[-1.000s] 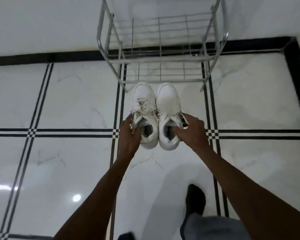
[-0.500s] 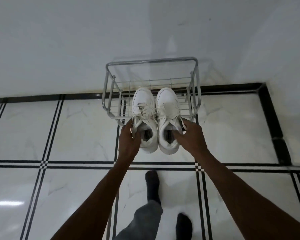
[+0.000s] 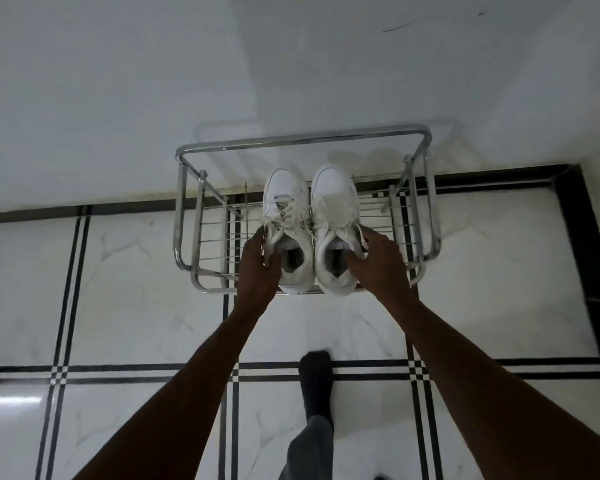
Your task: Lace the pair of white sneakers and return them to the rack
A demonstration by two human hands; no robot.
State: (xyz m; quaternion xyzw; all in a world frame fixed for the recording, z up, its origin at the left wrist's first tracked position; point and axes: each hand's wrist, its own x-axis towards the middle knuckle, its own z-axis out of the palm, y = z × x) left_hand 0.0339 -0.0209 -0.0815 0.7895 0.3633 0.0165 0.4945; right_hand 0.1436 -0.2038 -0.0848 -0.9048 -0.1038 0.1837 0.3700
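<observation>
Our left hand [image 3: 257,268] and right hand [image 3: 378,263] each clamp a collar of the white sneakers [image 3: 307,233], likely light and soft-sided, over the chrome rack [image 3: 187,216].

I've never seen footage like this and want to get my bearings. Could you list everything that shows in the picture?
sneakers: two, white, laced, side by side over the rack's wire shelf, toes toward the wall
rack: one, shiny metal, against the wall
floor: white marble tiles with black stripes
wall: white, behind the rack
left hand: gripping the left sneaker's collar
right hand: gripping the right sneaker's collar
foot: one, in a dark sock, grey trouser leg above
</observation>
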